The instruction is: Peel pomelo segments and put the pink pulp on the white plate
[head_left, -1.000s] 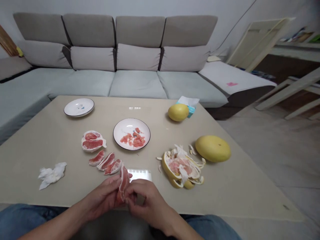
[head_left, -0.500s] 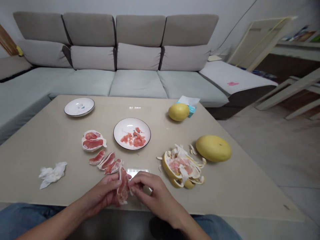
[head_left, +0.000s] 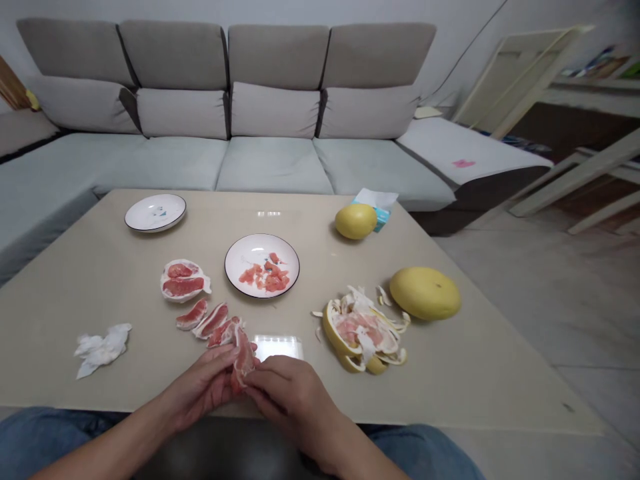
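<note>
Near the table's front edge my left hand (head_left: 213, 385) is closed round a pink pomelo segment (head_left: 243, 357), its thumb along one side. My right hand (head_left: 290, 393) pinches at the segment's lower right side, its fingertips partly hidden against the flesh. Just beyond my left hand lie several loose pomelo segments (head_left: 213, 320), and behind them a part-peeled pomelo piece (head_left: 184, 287) wrapped in white pith. The nearer white plate (head_left: 240, 251), dark-rimmed, bears torn pink pulp (head_left: 273, 277). To the right of my hands sits a yellow rind (head_left: 336, 343) heaped with membrane scraps.
Two whole yellow pomelos stand at the right, the near pomelo (head_left: 425, 293) and the far pomelo (head_left: 356, 221) against a blue tissue pack (head_left: 381, 217). Another white plate (head_left: 155, 213) is at the back left. A crumpled tissue (head_left: 103, 348) lies at the left. Beyond the table (head_left: 480, 380) is a grey sofa (head_left: 273, 163).
My right hand has moved left and in against the segment, its fingertips now lower on it. The segment stays in my left hand. The view has shifted slightly.
</note>
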Motion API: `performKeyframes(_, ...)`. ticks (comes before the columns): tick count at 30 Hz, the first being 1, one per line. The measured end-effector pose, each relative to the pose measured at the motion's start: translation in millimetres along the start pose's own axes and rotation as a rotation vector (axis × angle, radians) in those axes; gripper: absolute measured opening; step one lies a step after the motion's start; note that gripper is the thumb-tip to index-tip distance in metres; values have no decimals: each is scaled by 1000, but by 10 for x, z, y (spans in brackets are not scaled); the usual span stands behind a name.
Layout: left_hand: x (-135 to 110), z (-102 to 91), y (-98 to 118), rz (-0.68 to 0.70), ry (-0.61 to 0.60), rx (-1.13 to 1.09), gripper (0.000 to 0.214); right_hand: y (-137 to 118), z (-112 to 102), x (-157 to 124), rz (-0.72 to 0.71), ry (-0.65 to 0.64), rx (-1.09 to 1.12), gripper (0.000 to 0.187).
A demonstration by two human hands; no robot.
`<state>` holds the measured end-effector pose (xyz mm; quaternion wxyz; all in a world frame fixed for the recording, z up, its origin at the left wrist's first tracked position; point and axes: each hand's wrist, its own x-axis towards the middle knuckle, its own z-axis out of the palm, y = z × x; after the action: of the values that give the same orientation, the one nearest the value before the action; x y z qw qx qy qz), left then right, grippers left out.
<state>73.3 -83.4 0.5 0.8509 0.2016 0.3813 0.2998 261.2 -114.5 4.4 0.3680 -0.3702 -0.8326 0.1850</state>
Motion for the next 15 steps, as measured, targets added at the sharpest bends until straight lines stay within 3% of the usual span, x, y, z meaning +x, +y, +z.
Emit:
performKeyframes(6,-15,39,-11,-21,-32,69,21,-76,28,23,33,58,-6,15)
performKeyframes(11,-28,39,3,-23,-69,115,19,-72,13,29,149,72,174,15)
performKeyframes(15,-46,63,20,-18,-83,168,20,-30,-40,39,245,79,189,13)
